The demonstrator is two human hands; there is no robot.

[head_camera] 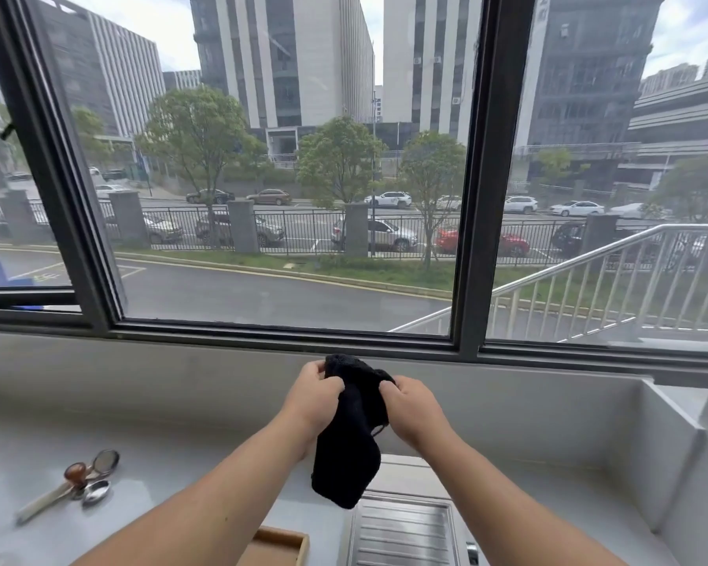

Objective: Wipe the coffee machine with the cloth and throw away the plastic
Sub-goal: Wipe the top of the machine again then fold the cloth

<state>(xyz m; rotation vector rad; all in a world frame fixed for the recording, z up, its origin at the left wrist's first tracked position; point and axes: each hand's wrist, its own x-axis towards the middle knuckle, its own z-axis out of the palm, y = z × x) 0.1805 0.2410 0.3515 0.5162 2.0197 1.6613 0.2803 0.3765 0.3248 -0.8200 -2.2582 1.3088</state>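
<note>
Cloth [350, 435] hangs gripped between left hand [313, 396] and right hand [411, 406].

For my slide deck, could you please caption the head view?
Both hands, left and right, hold a black cloth above a steel machine top before a window.

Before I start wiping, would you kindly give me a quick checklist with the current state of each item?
1. Black cloth in hand: ok, left hand and right hand both grip its top.
2. Cloth clear of the counter: ok, it hangs free.
3. Coffee machine located: cannot tell, only a ridged metal tray shows.
4. Plastic located: cannot tell, none in view.
5. Spoons out of the way: ok, far left.
</note>
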